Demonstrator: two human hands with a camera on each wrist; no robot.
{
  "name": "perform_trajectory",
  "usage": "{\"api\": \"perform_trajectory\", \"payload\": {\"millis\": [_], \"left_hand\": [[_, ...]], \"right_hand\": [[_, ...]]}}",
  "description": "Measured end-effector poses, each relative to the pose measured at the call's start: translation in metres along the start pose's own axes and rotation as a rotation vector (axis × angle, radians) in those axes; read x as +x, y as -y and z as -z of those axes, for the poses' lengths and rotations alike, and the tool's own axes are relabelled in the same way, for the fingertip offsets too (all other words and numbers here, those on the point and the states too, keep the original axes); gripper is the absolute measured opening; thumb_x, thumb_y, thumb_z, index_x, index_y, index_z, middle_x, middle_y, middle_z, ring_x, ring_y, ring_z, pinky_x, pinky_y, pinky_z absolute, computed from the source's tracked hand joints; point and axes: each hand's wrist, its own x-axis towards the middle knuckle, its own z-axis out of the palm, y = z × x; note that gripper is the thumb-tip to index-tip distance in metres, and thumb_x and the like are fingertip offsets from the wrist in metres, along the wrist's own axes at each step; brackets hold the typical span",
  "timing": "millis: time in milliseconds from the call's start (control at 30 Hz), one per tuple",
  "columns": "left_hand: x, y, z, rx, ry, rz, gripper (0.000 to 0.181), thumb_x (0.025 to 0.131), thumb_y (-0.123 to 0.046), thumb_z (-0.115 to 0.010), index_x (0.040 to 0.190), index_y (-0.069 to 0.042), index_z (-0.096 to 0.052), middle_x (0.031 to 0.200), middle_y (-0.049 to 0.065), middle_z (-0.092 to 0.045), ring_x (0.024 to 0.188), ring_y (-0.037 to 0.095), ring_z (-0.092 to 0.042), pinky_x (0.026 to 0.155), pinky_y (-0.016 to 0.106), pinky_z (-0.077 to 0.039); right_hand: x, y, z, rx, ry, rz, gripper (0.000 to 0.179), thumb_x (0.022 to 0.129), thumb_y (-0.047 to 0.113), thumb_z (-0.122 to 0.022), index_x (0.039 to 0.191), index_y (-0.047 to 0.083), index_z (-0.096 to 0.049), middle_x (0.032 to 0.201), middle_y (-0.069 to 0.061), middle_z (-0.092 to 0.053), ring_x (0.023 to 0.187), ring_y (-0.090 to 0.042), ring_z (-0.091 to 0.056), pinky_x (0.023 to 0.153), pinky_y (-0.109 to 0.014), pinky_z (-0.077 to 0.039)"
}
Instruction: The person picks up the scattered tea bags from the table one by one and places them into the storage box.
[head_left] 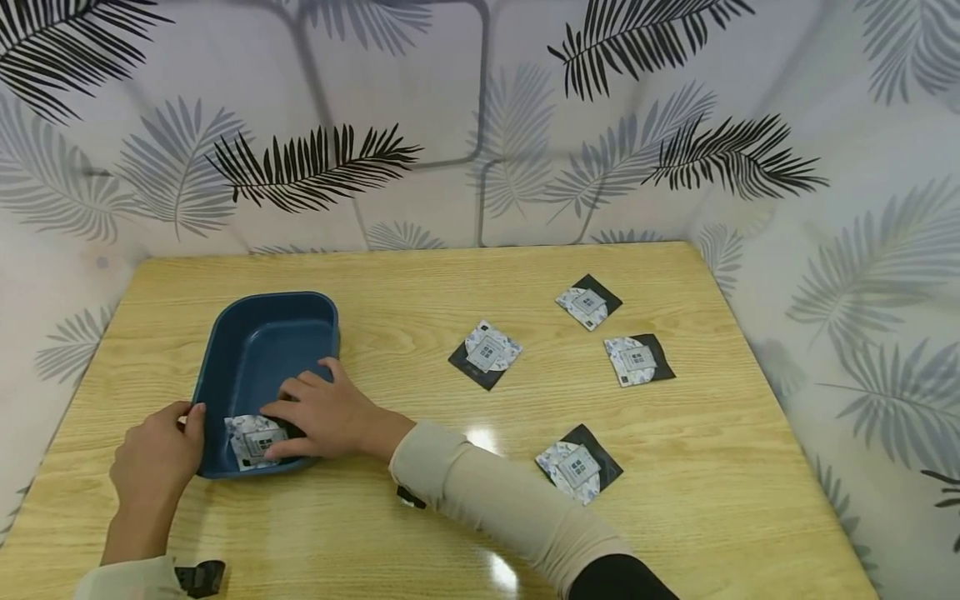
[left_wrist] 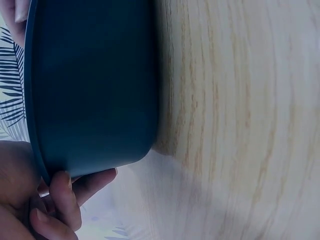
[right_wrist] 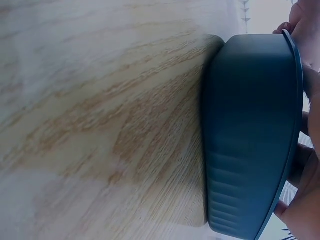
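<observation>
A dark blue plastic basin [head_left: 258, 350] stands at the left of the table. My left hand [head_left: 157, 450] grips its left rim near the front corner, the thumb over the edge; the left wrist view shows the fingers against the outer wall [left_wrist: 95, 90]. My right hand [head_left: 326, 412] reaches over the basin's right side. Its thumb and index finger hold a small flat sachet [head_left: 251, 440], patterned white and grey with a dark part, at the basin's near end. In the right wrist view the basin's wall [right_wrist: 250, 120] hides the sachet.
Several similar black-and-white sachets lie apart on the wooden table: one near the middle [head_left: 487, 354], one at the back right [head_left: 588, 302], one farther right [head_left: 639, 360] and one nearer the front [head_left: 579, 465]. A leaf-patterned cloth [head_left: 420, 200] hangs behind the table.
</observation>
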Motion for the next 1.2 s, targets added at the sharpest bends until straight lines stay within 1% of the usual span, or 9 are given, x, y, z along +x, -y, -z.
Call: {"api": "perform_trajectory", "payload": {"millis": [167,367,500,667,833,1033,1100,1200], "left_hand": [[0.000,0.001,0.000,0.000,-0.001,-0.002,0.054,0.108,-0.038,-0.033,0.140,0.003,-0.050,0.119,0.032,-0.065,0.083,0.049,-0.066,0.050,0.046,-0.047],[0.000,0.000,0.000,-0.002,-0.003,0.009,0.054,0.108,-0.037,-0.033,0.140,0.003,-0.050,0.120,0.033,-0.064,0.085,0.052,-0.065,0.051,0.048,-0.048],[0.000,-0.001,-0.001,-0.005,-0.007,0.011,0.052,0.108,-0.036,-0.034,0.139,0.003,-0.050,0.119,0.033,-0.064,0.088,0.053,-0.065,0.053,0.050,-0.049],[-0.001,-0.003,-0.002,-0.005,-0.012,0.018,0.051,0.108,-0.034,-0.035,0.138,0.004,-0.050,0.120,0.033,-0.064,0.092,0.055,-0.064,0.055,0.052,-0.049],[-0.001,-0.004,-0.002,-0.008,-0.015,0.031,0.050,0.108,-0.033,-0.035,0.138,0.004,-0.050,0.121,0.034,-0.063,0.095,0.058,-0.062,0.057,0.055,-0.050],[-0.001,-0.003,-0.003,-0.011,-0.006,0.041,0.051,0.108,-0.034,-0.034,0.139,0.002,-0.050,0.125,0.035,-0.061,0.099,0.060,-0.060,0.060,0.058,-0.050],[-0.001,-0.003,-0.003,-0.011,-0.005,0.044,0.051,0.108,-0.034,-0.033,0.140,0.002,-0.049,0.126,0.036,-0.060,0.100,0.061,-0.059,0.061,0.059,-0.049],[0.000,-0.004,-0.004,-0.008,-0.004,0.049,0.051,0.108,-0.035,-0.033,0.140,0.002,-0.049,0.128,0.037,-0.057,0.102,0.062,-0.058,0.063,0.061,-0.049]], "right_hand": [[0.000,-0.001,0.000,-0.009,0.036,0.001,0.064,0.096,0.072,-0.035,0.150,0.040,-0.041,0.142,0.015,-0.052,0.130,-0.003,-0.049,0.120,-0.048,-0.025],[-0.001,-0.002,0.002,-0.008,0.031,0.012,0.061,0.098,0.069,-0.036,0.150,0.038,-0.042,0.143,0.014,-0.051,0.132,-0.004,-0.048,0.120,-0.046,-0.026],[-0.003,-0.004,0.006,0.013,0.007,0.013,0.056,0.099,0.065,-0.039,0.147,0.037,-0.046,0.142,0.014,-0.052,0.131,-0.004,-0.048,0.120,-0.045,-0.027],[-0.009,-0.009,0.012,0.056,-0.051,0.012,0.047,0.100,0.060,-0.045,0.139,0.036,-0.056,0.136,0.015,-0.056,0.127,-0.005,-0.051,0.119,-0.045,-0.029],[-0.012,-0.015,0.016,0.079,-0.094,0.004,0.042,0.101,0.058,-0.046,0.134,0.036,-0.060,0.133,0.015,-0.058,0.125,-0.005,-0.051,0.117,-0.043,-0.031],[-0.017,-0.025,0.024,0.119,-0.113,-0.008,0.038,0.101,0.053,-0.050,0.132,0.034,-0.062,0.131,0.014,-0.061,0.121,-0.007,-0.056,0.106,-0.032,-0.042],[-0.019,-0.029,0.027,0.136,-0.117,-0.014,0.038,0.101,0.051,-0.051,0.132,0.032,-0.063,0.130,0.013,-0.063,0.119,-0.007,-0.057,0.103,-0.032,-0.044],[-0.023,-0.035,0.029,0.141,-0.117,-0.035,0.038,0.101,0.050,-0.051,0.132,0.032,-0.063,0.129,0.012,-0.063,0.117,-0.007,-0.059,0.102,-0.032,-0.045]]}}
